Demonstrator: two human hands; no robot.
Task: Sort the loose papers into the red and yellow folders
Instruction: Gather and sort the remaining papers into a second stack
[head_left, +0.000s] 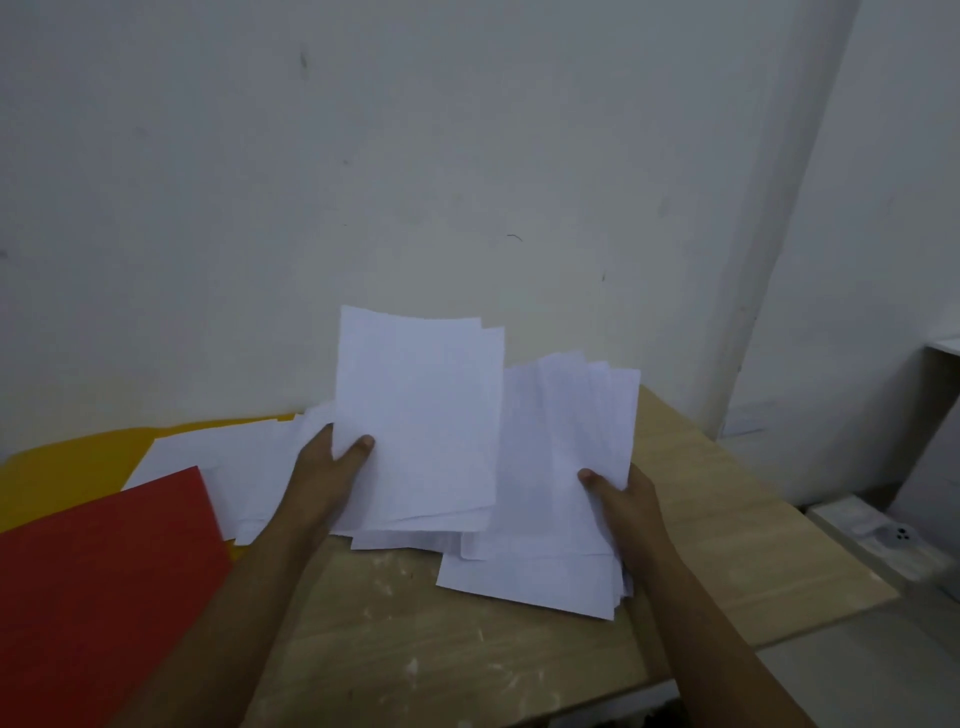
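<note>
Red folder (104, 582) btm-left; left hand (332, 467) & right hand (618, 499) each pinch paper stacks (415, 415).

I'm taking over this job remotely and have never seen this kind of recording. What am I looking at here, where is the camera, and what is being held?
There is no machine here: a person works with two bare hands. The single picture comes from a camera worn on the head, looking forward and down.

The left hand holds up a small bundle of white sheets, thumb on the front. The right hand grips a second, fanned stack of sheets.

On the wooden table lie the red folder at the left, the yellow folder behind it, and more loose papers resting on the yellow one.
</note>
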